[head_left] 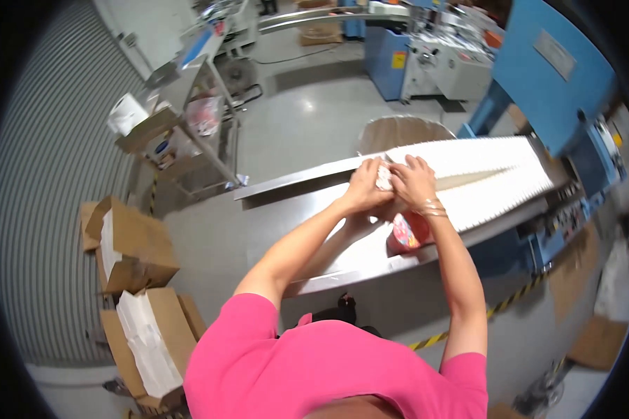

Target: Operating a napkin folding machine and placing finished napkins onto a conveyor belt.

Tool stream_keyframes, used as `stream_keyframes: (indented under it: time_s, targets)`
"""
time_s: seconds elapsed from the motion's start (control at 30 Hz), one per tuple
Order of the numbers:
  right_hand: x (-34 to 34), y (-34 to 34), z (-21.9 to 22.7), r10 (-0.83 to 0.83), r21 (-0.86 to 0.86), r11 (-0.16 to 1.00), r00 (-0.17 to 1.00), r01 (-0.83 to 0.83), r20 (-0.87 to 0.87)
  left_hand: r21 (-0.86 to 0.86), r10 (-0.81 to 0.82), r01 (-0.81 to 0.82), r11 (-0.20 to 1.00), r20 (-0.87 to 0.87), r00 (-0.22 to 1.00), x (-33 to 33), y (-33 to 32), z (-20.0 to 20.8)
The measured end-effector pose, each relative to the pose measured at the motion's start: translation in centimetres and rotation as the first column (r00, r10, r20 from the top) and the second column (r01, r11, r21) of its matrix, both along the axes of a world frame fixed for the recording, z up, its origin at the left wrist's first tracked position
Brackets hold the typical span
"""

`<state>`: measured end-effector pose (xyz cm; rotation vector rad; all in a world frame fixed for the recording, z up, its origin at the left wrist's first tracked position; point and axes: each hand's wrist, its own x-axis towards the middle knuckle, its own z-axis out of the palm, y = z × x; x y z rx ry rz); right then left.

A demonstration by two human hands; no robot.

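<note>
where the wide view begins at its lower edge, the pink shirt (342,370) is cut off and hides much of the floor beneath it. beyond it both forearms reach over a metal worktop (290,234). a red container (421,225) stands on its near side, partly behind the right forearm; the colourful pieces (403,230) in it are too blurred to tell apart, and any printing on them cannot be read.

just past the container, the hands meet over the worktop. the left hand (365,190) is curled narrow around a small white item (384,177), whose lower part is covered by fingers. the right hand (415,185) is bent against the item's other side, but its palm is out of sight, so i cannot tell how firmly it grips. beside it lies a white ridged belt (479,157), partly covered by that hand.

farther off, a liner-covered bin (407,133) is half hidden by the worktop. a big blue machine (573,84), cut off at the top, bears a pale plate (555,55) with illegible marks. at the back, a blue cabinet (384,70) carries a yellow label (398,60), its writing too small to read.
</note>
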<state>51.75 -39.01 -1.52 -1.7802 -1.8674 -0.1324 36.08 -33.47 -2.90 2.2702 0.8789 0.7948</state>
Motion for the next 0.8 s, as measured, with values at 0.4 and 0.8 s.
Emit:
stream_keyframes:
  time_s: [0.4,0.8]
  targets:
    - [1.4,1.1,1.6,0.160,-0.072,0.986,0.979,-0.152,0.128,-0.643,-0.320,0.206,0.738,-0.064,0.945,-9.9,-3.7,2.3]
    - [9.1,-4.5,4.4,0.493,-0.050,0.859,0.850,-0.509,-0.186,-0.967,0.372,0.146,0.210,0.217,0.903,4.9,-0.1,3.2]
